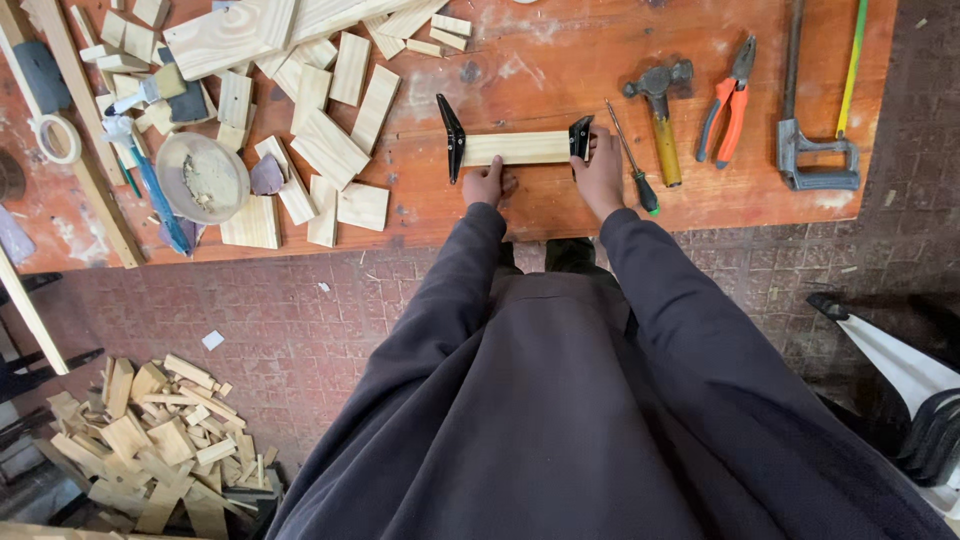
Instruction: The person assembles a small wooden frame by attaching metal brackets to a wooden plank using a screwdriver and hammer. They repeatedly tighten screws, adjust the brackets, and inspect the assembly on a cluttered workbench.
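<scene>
one wood strip (515, 148) lengthwise left-right

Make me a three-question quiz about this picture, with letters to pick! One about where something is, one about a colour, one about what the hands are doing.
1. Where is the hammer?
A. right of the wood strip
B. on the floor
C. in the bowl

2. What colour are the pliers' handles?
A. blue
B. orange-red
C. white

3. What are the hands doing?
A. hanging off the bench
B. holding the saw
C. resting at the wood strip's two ends

Answers:
1 A, it lies on the bench beyond the screwdriver.
2 B, they are bright orange-red.
3 C, the left hand and right hand sit by the black brackets.
</scene>
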